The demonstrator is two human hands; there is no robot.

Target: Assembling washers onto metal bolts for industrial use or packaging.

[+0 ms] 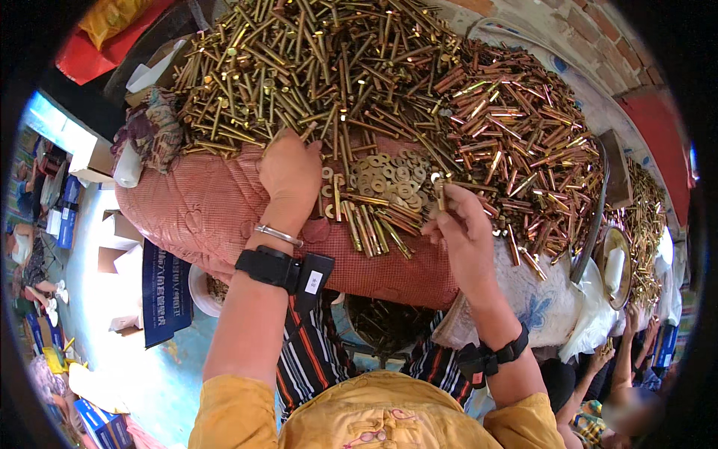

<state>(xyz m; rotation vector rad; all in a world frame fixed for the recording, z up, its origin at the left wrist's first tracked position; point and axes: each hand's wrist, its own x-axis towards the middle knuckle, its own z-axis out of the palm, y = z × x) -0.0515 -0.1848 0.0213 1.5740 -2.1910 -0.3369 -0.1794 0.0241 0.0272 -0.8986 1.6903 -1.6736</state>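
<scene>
Left hand: the left hand (290, 170) lies palm-down at the near edge of the bolt pile, fingers curled into the bolts; whether it grips any cannot be told. A thin silver bangle (278, 235) and a black wrist strap with a small black device (284, 269) sit on its wrist.
Right hand: the right hand (465, 232) is raised just above the cloth, fingers partly closed, thumb and fingertips pinching one short brass-coloured bolt (440, 191) held upright. A black wrist strap (493, 355) circles this forearm.
Washers: a small heap of flat brass-coloured ring washers (389, 176) lies between the two hands, nearer the pile than the person.
Loose bolts: a fan of long brass-coloured bolts (374, 224) lies on the cloth just below the washers, near the right hand.
Main pile: a large mound of long yellow-brass hex bolts (314, 67) fills the far side of the surface; beside it, toward the right edge, is a mound of shorter copper-toned bolts (516, 135).
Surface cover: a pink quilted cloth (202, 202) drapes over the near left edge of the surface; a white cloth with blue flower print (538, 299) covers the near right edge.
Surroundings: a round metal dish (617, 266) stands at the right edge; another person's hands (636, 322) show at the lower right.
</scene>
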